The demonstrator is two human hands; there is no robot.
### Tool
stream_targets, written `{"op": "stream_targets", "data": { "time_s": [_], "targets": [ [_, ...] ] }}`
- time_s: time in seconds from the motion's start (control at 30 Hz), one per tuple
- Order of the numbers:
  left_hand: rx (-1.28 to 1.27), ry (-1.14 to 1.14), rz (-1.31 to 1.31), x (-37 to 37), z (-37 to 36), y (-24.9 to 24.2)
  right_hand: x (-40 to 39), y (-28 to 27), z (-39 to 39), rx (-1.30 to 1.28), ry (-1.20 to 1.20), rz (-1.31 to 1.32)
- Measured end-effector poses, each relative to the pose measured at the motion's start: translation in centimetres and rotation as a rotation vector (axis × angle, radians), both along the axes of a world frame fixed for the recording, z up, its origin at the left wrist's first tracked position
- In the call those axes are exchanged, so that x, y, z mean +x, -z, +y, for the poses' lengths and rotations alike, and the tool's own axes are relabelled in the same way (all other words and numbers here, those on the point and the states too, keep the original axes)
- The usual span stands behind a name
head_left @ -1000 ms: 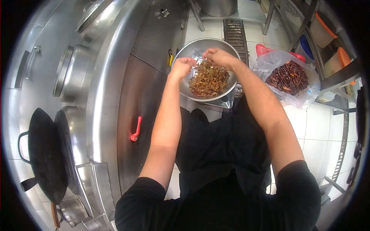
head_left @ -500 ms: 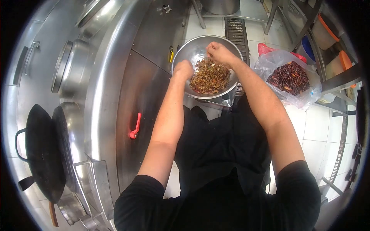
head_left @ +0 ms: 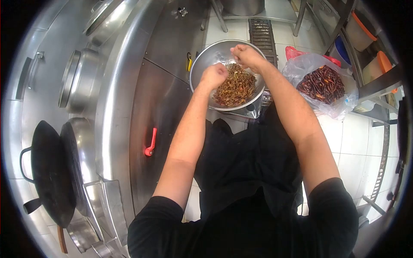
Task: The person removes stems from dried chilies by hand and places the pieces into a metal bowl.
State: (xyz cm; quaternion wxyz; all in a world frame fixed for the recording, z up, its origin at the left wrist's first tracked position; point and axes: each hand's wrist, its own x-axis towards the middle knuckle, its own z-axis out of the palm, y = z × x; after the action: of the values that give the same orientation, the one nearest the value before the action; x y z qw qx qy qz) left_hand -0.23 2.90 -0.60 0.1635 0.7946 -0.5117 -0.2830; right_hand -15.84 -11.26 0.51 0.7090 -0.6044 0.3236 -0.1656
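Observation:
A wide steel bowl (head_left: 198, 73) holds a heap of thin brown-green stem-like pieces (head_left: 236, 88) with some reddish bits. My left hand (head_left: 214, 75) is over the heap's left side, fingers curled closed; whatever they may hold is hidden. Above the bowl's far right part, my right hand (head_left: 247, 57) has thumb and fingers pinched together, and I cannot make out anything between them. To the right, a clear plastic bag (head_left: 294, 73) lies open around a pile of dark red dried chillies (head_left: 323, 84).
On the left runs a steel counter front with a red lever handle (head_left: 150, 144) and a yellow-handled one (head_left: 189, 62). A black wok (head_left: 53, 172) and a steel pot (head_left: 81, 79) stand farther left. Shelving with an orange-rimmed tub (head_left: 362, 32) is at right, a floor drain grate (head_left: 261, 36) beyond the bowl.
My left hand has moved right and inward from the bowl's left rim to over the heap. My right hand has shifted only slightly and stays pinched.

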Motion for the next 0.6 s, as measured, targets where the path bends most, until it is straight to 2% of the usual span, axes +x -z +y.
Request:
{"op": "stream_targets", "data": {
  "time_s": [0.07,0.17,0.2,0.3,0.43,0.6],
  "targets": [
    [0.185,0.106,0.423,-0.4,0.2,0.1,-0.1,0.2,-0.5,0.054,0.001,-0.025],
    [0.355,0.198,0.295,-1.6,-0.2,1.1,-0.1,0.4,-0.7,0.046,0.02,-0.001],
    [0.284,0.255,0.213,-1.4,-0.4,1.3,0.0,0.5,-0.7,0.058,0.004,-0.019],
    [0.081,0.308,-0.264,-1.1,0.2,2.2,-0.4,0.6,-0.6,0.074,-0.017,-0.041],
    [0.244,0.291,-0.359,-0.9,0.9,1.8,-0.3,0.4,-0.8,0.049,-0.007,-0.011],
    [0.312,0.431,-0.199,-0.8,1.0,0.6,-0.2,0.7,-0.8,0.037,0.027,0.026]
  ]
}}
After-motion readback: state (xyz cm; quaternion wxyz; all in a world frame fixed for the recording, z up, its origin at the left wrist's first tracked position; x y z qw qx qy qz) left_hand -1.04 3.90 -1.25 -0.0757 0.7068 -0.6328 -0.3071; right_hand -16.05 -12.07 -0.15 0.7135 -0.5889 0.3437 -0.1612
